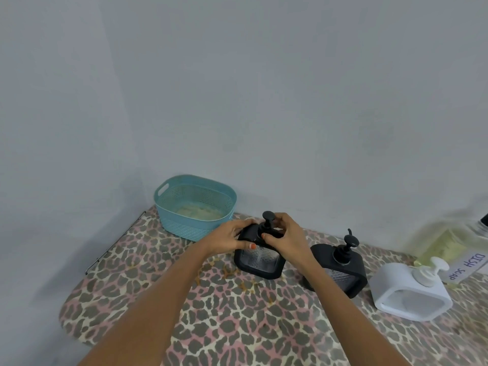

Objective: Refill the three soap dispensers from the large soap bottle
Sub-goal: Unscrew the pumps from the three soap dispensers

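The left hand grips the upper left shoulder of a black dispenser, fingers wrapped over its top edge. The right hand curls round the neck of its pump, just below the pump head. This dispenser stands upright on a leopard-print cloth. To its right, near but apart, stands a second black dispenser, then a white dispenser, both with pumps on. Behind the white one, at the far right edge, is the bottle, blurred, holding yellowish liquid, with a label reading "DISH SOAP". A teal basket sits behind the left hand, by the wall.
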Demonstrator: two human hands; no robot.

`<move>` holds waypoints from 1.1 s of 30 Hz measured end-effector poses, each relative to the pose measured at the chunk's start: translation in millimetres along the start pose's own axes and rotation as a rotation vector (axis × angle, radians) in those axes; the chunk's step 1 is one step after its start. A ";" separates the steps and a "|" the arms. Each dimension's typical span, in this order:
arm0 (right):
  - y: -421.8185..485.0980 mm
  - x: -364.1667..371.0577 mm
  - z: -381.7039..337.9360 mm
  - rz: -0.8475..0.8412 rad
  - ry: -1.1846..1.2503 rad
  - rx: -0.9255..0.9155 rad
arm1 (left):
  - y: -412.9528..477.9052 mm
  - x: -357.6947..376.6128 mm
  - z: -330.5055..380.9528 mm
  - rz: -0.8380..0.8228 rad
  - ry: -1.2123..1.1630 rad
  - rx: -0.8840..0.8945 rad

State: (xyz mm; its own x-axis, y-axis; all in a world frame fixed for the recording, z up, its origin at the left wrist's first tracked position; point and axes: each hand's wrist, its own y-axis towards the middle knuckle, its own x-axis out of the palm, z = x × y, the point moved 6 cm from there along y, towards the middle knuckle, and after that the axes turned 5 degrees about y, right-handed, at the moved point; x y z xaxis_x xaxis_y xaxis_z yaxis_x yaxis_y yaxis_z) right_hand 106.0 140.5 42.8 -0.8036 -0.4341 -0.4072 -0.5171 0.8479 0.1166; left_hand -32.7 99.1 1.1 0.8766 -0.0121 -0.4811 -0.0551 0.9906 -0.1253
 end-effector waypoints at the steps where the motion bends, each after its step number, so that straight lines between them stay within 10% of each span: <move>1: -2.0 1.4 0.1 -0.019 0.013 0.002 | 0.2 0.0 0.7 -0.001 0.007 0.003; 10: -5.1 11.5 5.0 0.235 -0.028 -0.006 | -3.6 0.5 2.2 -0.017 0.000 0.006; 21: -6.0 14.1 15.5 0.130 0.291 0.105 | -3.1 0.9 2.2 -0.025 -0.001 0.011; 33: -12.3 9.1 2.5 0.181 0.108 0.015 | -0.9 1.3 0.0 -0.019 -0.013 0.022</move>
State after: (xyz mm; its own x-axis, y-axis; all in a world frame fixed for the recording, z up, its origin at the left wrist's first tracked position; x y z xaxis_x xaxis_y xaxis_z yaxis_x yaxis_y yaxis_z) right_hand 105.8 127.0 35.4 -0.9103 -0.3039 -0.2811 -0.3579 0.9190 0.1652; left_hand -31.5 98.3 0.6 0.8835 -0.0289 -0.4676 -0.0284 0.9930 -0.1149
